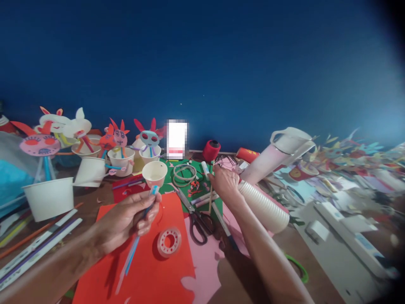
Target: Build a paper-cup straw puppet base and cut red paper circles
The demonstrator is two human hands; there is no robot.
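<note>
My left hand (134, 217) is closed around a few thin blue and white straws (133, 255), whose upper ends poke out above the fingers. They slant down over a sheet of red-orange paper (152, 278). My right hand (225, 181) reaches forward, fingers pinched on what looks like a thin wooden stick (210, 200) pointing down. Just beside that hand lies a long stack of white paper cups (265, 207). Between my hands are black-handled scissors (199, 221) and a roll of clear tape (169, 242). A white paper cup (155, 174) stands beyond my left hand.
Paper cups with rabbit-eared paper figures (47, 198) line the left side. A white jug (272, 156) leans at the back right, near a red can-shaped object (211, 150). Coiled grey cable (184, 175) lies on green paper. A pixelated bright screen stands before the blue wall.
</note>
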